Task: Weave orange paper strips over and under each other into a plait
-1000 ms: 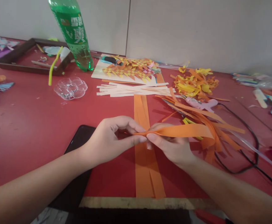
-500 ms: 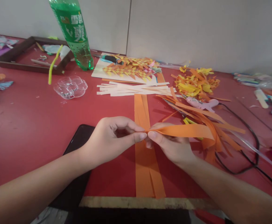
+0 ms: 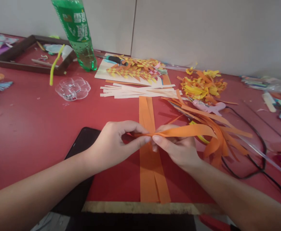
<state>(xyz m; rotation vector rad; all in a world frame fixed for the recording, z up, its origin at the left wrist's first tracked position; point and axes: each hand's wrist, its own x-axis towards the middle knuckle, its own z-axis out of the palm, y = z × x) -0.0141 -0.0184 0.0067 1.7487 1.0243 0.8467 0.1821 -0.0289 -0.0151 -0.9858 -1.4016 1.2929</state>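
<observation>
Between both hands is an orange paper strip [image 3: 190, 131], folded lengthwise where the fingers pinch it. My left hand [image 3: 121, 141] is closed, its thumb and fingertips pressing the narrow folded part. Close beside it, my right hand [image 3: 176, 146] pinches the same strip, whose wide end curves off to the right. Below the hands, flat orange paper strips [image 3: 150, 179] lie lengthwise on the red table, overlapping each other. A heap of loose orange strips [image 3: 221, 138] sits just right of my right hand, with yellow-handled scissors [image 3: 203, 138] partly hidden under it.
A black phone [image 3: 82, 144] lies beneath my left forearm. Pale paper strips [image 3: 140, 91], yellow-orange paper scraps [image 3: 201, 86] and a pink glue gun [image 3: 209, 106] with a black cord lie beyond. A green bottle [image 3: 79, 35], a clear divided dish [image 3: 73, 88] and a dark frame [image 3: 12, 49] stand left.
The strip's folded part now shows inside my left hand's grip, and its free right end curves down more. Both hands stay nearly in place.
</observation>
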